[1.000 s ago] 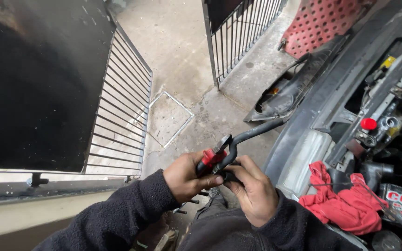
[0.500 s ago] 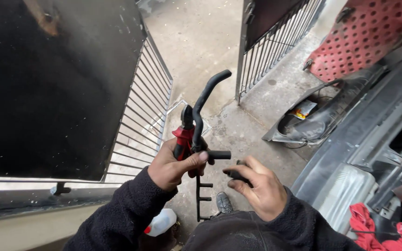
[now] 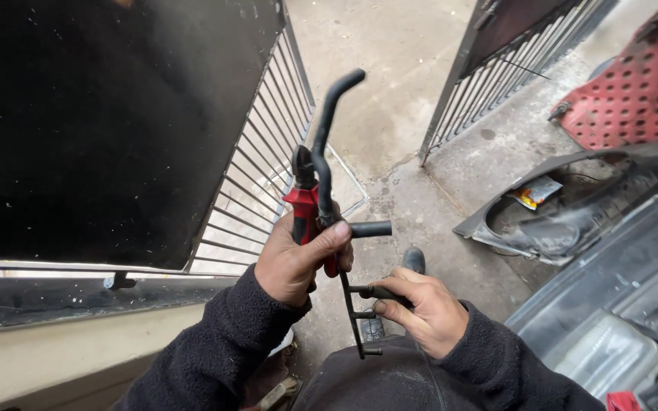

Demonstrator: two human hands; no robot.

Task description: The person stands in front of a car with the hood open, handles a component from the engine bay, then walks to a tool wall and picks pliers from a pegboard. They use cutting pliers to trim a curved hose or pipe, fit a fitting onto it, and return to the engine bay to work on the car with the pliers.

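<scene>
- Left hand point(image 3: 295, 262), centre of frame, is closed around two things at once: red-handled black-jawed pliers point(image 3: 304, 199) and a bent black rubber hose point(image 3: 327, 144), thumb pressed across both so neither slips.
- Hose stands upright out of the fist, curved tip toward top centre, with a short side branch point(image 3: 368, 229) sticking right just above the thumb; holding it vertical keeps the branch stubs facing the other hand.
- Right hand point(image 3: 420, 312), lower centre, curls its fingers around a small black stub point(image 3: 378, 292) on the thin black ribbed stem point(image 3: 352, 316) hanging below the left fist; pinch grip, likely to steady it.
- Pliers parked alongside the hose, jaws up, seemingly kept ready rather than in use.
- Grey concrete floor point(image 3: 390, 114) beneath; black metal railing point(image 3: 257, 183) at left; grey car bumper part point(image 3: 573, 221) at right.
</scene>
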